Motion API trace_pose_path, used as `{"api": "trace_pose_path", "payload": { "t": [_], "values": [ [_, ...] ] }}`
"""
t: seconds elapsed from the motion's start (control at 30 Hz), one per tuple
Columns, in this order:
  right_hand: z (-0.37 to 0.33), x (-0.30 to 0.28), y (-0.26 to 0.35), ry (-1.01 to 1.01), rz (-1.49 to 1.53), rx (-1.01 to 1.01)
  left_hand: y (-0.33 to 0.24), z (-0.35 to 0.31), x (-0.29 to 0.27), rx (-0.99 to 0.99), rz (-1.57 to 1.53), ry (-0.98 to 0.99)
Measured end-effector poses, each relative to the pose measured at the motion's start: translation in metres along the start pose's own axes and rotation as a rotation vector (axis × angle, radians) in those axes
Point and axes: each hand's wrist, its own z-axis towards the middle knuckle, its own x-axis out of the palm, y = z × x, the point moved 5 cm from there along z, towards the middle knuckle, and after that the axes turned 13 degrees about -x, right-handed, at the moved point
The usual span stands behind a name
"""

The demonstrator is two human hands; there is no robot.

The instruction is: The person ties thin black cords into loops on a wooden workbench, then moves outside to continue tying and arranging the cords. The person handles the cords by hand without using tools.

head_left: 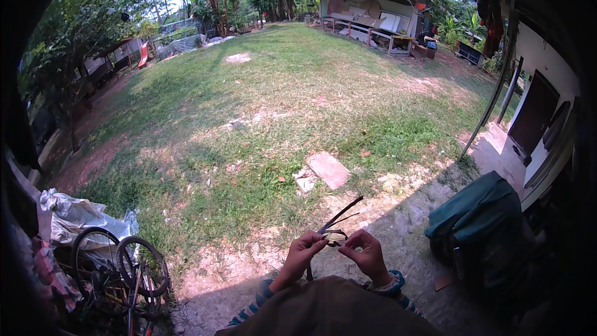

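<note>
Dark, thin straps [341, 213] stick up and away from between my hands, low in the middle of the view. At their near end is a small loop with a pale, flat part [336, 235]; the exact kind of thing is too small to make out. My left hand [303, 252] pinches the loop's left side between thumb and fingers. Across from it, my right hand [365, 253] is closed in a pinch at the loop's right side. A dark strip [309, 272] hangs below my left hand. Striped cuffs show at both wrists.
An overturned bicycle [134, 267] lies at the lower left by crumpled plastic sheeting [87, 218]. A green-covered bulky object [479, 208] stands to the right. Ahead, a flat slab [328, 170] lies on grass; farther off stands an open shed [373, 18]. A doorway [533, 112] is at right.
</note>
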Motion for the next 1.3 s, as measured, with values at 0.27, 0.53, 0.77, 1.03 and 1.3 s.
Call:
{"api": "trace_pose_path", "payload": {
  "t": [0.27, 0.53, 0.77, 1.03, 1.3],
  "values": [
    [0.004, -0.035, -0.006, -0.337, -0.497, -0.091, 0.010, -0.009, 0.038, 0.066, 0.276, 0.268],
    [0.011, -0.029, 0.000, -0.207, -0.451, -0.152, 0.002, -0.001, 0.018, 0.240, 0.495, -0.015],
    [0.001, -0.020, -0.014, -0.001, -0.129, 0.023, 0.001, 0.003, -0.016, 0.281, 0.335, -0.371],
    [-0.003, 0.033, 0.018, 0.654, 0.198, -0.058, 0.001, 0.005, -0.036, 0.344, 0.270, -0.517],
    [0.000, 0.024, 0.018, 0.610, 0.209, -0.095, 0.006, 0.006, -0.029, 0.247, 0.256, -0.374]
  ]
}}
